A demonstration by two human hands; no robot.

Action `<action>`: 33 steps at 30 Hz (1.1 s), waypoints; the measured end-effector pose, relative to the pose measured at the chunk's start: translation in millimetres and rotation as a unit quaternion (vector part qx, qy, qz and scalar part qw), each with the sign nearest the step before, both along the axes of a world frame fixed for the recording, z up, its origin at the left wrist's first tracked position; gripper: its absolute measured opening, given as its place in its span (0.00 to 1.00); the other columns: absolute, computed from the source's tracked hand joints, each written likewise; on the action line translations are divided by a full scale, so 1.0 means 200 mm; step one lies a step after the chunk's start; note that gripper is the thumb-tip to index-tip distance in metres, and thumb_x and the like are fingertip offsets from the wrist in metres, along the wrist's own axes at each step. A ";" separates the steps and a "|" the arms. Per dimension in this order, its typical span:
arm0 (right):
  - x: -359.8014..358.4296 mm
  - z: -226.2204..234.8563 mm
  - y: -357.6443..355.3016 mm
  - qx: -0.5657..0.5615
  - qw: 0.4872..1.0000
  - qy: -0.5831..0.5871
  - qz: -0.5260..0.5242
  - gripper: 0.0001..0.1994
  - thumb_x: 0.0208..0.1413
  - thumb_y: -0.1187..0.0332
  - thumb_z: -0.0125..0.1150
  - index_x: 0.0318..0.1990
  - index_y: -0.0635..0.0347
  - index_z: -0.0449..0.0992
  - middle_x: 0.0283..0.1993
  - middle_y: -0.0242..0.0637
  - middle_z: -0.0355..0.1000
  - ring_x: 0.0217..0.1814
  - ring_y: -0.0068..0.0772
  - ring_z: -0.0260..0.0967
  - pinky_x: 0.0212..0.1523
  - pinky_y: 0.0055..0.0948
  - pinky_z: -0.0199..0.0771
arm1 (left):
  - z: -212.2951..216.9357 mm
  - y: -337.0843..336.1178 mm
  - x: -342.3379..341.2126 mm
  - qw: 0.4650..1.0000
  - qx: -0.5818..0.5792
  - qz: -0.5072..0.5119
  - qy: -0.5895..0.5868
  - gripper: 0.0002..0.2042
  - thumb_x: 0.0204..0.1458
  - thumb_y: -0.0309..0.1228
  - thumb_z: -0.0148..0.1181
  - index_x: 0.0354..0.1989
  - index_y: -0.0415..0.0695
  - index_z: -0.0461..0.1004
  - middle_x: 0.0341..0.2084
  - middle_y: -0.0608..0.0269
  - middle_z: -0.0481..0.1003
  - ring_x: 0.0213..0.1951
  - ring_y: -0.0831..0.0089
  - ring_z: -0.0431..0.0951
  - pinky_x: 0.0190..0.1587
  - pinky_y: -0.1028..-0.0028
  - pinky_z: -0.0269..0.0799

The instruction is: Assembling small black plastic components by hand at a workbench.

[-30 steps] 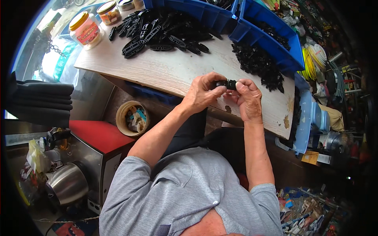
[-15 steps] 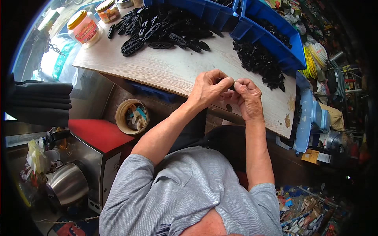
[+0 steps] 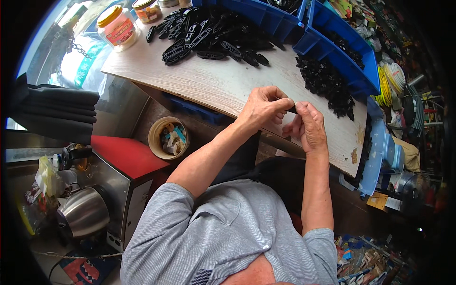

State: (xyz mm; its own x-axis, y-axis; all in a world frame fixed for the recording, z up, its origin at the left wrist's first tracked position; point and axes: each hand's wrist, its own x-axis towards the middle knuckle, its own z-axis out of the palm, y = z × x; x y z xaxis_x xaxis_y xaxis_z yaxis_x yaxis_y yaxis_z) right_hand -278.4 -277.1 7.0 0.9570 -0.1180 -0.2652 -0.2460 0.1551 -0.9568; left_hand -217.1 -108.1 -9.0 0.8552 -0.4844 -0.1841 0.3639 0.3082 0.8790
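Observation:
Between the fingertips of both hands is a small black plastic part (image 3: 292,109), mostly covered by the fingers. My left hand (image 3: 267,105) pinches it from one side with thumb and forefinger. From the other side my right hand (image 3: 311,124) grips it, thumb on top and the lower fingers curled loosely. Both are held just above the front edge of the pale wooden table (image 3: 209,85). Beyond them lies a heap of long oval black plastic pieces (image 3: 213,35). To the right is a pile of small black parts (image 3: 327,85).
Two blue bins (image 3: 342,57) stand at the table's back, holding black parts. Jars with lids (image 3: 118,31) sit at the far left corner. A round waste bucket (image 3: 183,149) is on the floor beside a red-topped cabinet (image 3: 126,154). A translucent blue tub (image 3: 373,166) adjoins the right edge.
The whole view has shifted, so the table and hands appear further right. My hands keep their hold on the small part, with the fingertips slightly further apart.

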 end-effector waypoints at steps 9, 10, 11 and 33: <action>-0.01 -0.01 0.02 -0.023 0.999 -0.022 0.002 0.19 0.60 0.52 0.62 0.39 0.62 0.73 0.13 0.32 0.64 0.13 0.27 0.67 0.20 0.26 0.73 | 0.01 0.03 0.02 0.999 0.005 -0.044 -0.011 0.11 0.51 0.32 0.70 0.33 0.37 0.78 0.23 0.64 0.76 0.22 0.80 0.76 0.26 0.81 0.75; -0.01 -0.01 0.01 -0.023 0.999 -0.022 0.003 0.19 0.60 0.52 0.62 0.39 0.62 0.73 0.13 0.32 0.64 0.13 0.27 0.67 0.20 0.26 0.73 | 0.01 0.03 0.02 0.999 0.005 -0.043 -0.010 0.11 0.51 0.32 0.70 0.33 0.37 0.78 0.23 0.64 0.76 0.22 0.80 0.76 0.26 0.81 0.75; -0.01 -0.01 0.01 -0.026 0.999 -0.024 0.005 0.19 0.60 0.51 0.62 0.39 0.62 0.73 0.13 0.31 0.63 0.13 0.27 0.67 0.19 0.26 0.72 | 0.02 0.03 0.02 0.999 0.002 -0.043 -0.005 0.11 0.51 0.33 0.70 0.33 0.37 0.78 0.23 0.64 0.76 0.23 0.80 0.76 0.26 0.81 0.75; -0.03 -0.08 0.03 0.068 0.993 -0.091 -0.042 0.11 0.60 0.67 0.65 0.47 0.59 0.75 0.22 0.31 0.74 0.24 0.26 0.77 0.25 0.30 0.83 | 0.02 0.02 0.04 0.997 0.034 -0.069 0.005 0.11 0.52 0.33 0.66 0.34 0.37 0.78 0.24 0.63 0.77 0.24 0.81 0.78 0.25 0.83 0.75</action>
State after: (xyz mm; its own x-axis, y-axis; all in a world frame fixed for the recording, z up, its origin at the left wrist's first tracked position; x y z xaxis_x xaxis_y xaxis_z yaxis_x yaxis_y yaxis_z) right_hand -284.2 -270.1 -9.7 0.9788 -0.1746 -0.1069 -0.0507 0.2992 -0.9528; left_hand -208.6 -105.0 -4.2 0.7789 -0.5834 -0.2300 0.4083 0.1934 0.8921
